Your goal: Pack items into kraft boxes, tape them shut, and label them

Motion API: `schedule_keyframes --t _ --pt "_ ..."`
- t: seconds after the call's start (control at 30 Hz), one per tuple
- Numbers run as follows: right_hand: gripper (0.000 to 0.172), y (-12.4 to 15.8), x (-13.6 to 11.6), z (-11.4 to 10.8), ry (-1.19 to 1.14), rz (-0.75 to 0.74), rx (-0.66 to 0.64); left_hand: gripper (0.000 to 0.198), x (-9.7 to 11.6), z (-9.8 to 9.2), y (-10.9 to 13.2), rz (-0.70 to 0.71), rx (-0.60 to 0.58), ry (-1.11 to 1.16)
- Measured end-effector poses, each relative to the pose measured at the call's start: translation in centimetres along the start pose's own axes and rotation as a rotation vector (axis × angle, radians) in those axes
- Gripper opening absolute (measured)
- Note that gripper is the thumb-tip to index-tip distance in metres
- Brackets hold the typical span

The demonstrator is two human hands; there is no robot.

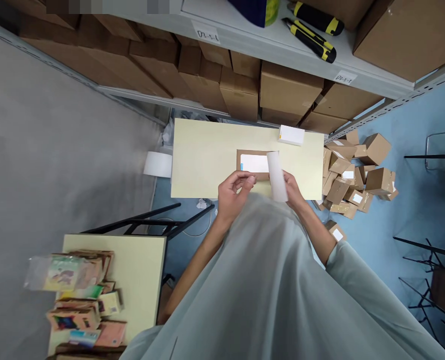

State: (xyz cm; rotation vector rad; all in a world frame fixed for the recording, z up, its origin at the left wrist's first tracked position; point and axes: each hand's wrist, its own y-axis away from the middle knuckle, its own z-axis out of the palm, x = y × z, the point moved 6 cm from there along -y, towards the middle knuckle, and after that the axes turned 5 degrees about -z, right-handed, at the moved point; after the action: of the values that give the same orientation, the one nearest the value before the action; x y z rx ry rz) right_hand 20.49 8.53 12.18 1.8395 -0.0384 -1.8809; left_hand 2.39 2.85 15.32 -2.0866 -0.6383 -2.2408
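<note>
Clearly, the white paper strip (pixel 277 176) sits immediately to the right of the left hand (pixel 232 192), with a narrow gap between its edge and that hand's fingertips. Its long axis runs roughly away from the body, the far end leaning slightly left. The right hand (pixel 293 191) is nearer: its fingers grip the strip along the right edge, partly hidden behind it. On the left hand, thumb and forefinger are drawn close together; whether anything thin is pinched there, I cannot tell.

Beyond the fingers, a cardboard box (pixel 262 176) lies with its longer side crosswise, nearly square to the strip, which overlaps its right end in view. A white label (pixel 254 163) covers much of its top.

Both hands are over the near side of the pale yellow table (pixel 203 160). A small white carton (pixel 292 135) stands near the far edge; bare tabletop spreads widely leftward. A metal shelf (pixel 267 52) bounds the far side, and taped parcels (pixel 353 175) crowd the floor at right.
</note>
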Motion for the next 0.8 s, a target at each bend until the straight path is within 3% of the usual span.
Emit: schedule_keyframes --t 0.2,0.37,0.53,0.7,0.8 --pt "0.054 -0.6 -1.6 -1.6 0.234 -0.194 -0.001 0.045 -2.8 -1.2 0.1 -0.118 0.001 -0.041" --pt "0.034 -3.0 -2.6 -1.9 0.512 -0.253 -0.14 0.041 -6.0 -0.8 -0.7 -0.225 0.032 -0.008" --pt "0.014 -8.7 -1.5 -1.5 0.822 -0.212 -0.338 0.039 -10.8 0.1 -2.7 -0.478 0.109 0.157" --pt "0.013 -15.8 1.9 0.0 1.079 -0.144 -0.535 0.035 -14.7 1.8 -4.4 -0.65 0.213 0.251" --pt "0.016 -18.4 3.9 0.8 1.154 -0.091 -0.62 0.031 -16.1 2.4 -5.0 -0.677 0.292 0.307"
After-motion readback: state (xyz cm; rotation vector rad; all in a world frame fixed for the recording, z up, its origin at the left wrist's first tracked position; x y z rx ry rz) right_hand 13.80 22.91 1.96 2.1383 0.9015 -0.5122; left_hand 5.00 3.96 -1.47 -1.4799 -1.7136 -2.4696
